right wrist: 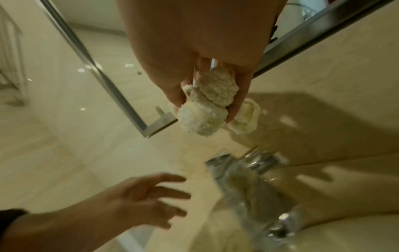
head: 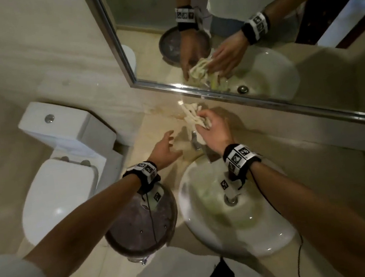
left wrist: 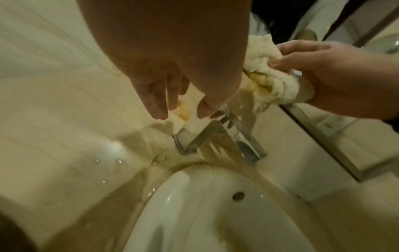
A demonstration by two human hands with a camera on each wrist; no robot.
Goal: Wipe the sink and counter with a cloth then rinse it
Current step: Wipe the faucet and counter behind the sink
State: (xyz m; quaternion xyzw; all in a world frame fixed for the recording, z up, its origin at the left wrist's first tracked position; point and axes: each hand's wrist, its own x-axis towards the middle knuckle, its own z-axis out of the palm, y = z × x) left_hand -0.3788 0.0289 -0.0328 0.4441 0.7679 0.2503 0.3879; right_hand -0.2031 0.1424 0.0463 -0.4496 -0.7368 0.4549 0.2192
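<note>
The cloth [head: 194,118] is a bunched cream rag, its long axis running from about 11 o'clock down to 5 o'clock in the head view, the loose end pointing up toward the mirror [head: 192,87]. It hangs above the back of the counter [head: 158,127], just over the tap [left wrist: 218,134].

Going left to right: a white toilet [head: 60,180] stands at 9 o'clock, its lid down. Next comes a round dark bin [head: 142,227] at 7 o'clock; its contents are too blurred to make out. The left hand [head: 165,149] hovers above the counter with fingers spread and loose, grasping nothing. The chrome tap lies between the two hands and partly under the cloth. The right hand [head: 213,129] has its fingers clenched round the cloth's lower part. At 5 o'clock sits the white sink [head: 273,231], holding perhaps a film of water, with a metal drain [head: 231,200] in its bowl. Water beads dot the counter by the sink's rim.
</note>
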